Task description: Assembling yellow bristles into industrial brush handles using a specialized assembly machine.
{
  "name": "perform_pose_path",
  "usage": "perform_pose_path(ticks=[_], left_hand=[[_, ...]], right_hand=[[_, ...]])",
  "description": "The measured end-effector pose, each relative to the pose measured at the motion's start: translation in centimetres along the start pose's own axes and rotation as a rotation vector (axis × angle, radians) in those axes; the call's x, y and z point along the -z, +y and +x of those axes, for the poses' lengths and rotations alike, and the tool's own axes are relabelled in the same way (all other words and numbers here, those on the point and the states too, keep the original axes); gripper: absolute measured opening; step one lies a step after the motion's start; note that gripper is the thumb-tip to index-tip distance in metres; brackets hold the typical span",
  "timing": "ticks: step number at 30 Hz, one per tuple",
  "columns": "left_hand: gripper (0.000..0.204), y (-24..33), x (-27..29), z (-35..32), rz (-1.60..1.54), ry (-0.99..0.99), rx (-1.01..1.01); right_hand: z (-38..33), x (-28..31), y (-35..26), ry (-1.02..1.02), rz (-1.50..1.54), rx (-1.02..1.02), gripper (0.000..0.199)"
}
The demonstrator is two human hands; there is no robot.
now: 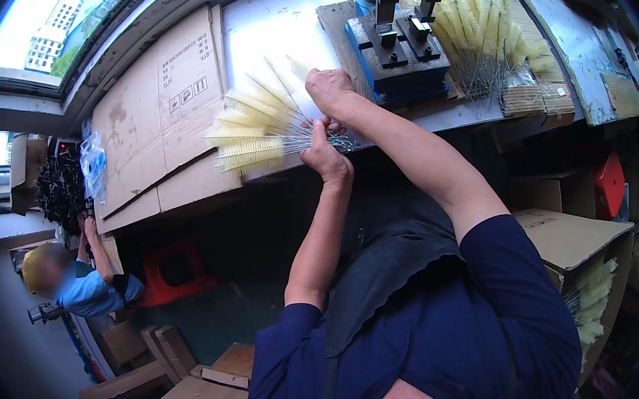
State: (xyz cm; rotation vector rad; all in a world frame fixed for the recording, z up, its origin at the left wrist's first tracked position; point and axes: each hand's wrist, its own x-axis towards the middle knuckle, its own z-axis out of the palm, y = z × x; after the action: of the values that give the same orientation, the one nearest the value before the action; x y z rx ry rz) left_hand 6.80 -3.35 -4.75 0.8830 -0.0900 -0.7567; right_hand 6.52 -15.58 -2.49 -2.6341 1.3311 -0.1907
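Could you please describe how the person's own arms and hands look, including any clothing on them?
The left hand and right hand are bare, with no gloves visible. The forearms are uncovered, and no watch shows. Short navy sleeves cover the upper arms; a dark apron is also worn.

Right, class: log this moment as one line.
left hand: holding fanned yellow brushes | right hand: grip unclear | blue machine: beside right hand
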Motion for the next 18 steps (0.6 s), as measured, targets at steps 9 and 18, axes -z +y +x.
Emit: perform_pose_path(ticks=[9, 18], left_hand=[[0.013, 2.0, 0.0, 0.0, 0.085, 0.013, -0.003], [0.012, 0.6, 0.9, 0.8, 0.196, 0.024, 0.064]], right_hand=[[-9.9, 2.7, 1.9, 0.343, 0.533, 0.072, 0.015], [-16.4, 6.7, 10.6, 0.613, 0.631, -0.200, 0.025]])
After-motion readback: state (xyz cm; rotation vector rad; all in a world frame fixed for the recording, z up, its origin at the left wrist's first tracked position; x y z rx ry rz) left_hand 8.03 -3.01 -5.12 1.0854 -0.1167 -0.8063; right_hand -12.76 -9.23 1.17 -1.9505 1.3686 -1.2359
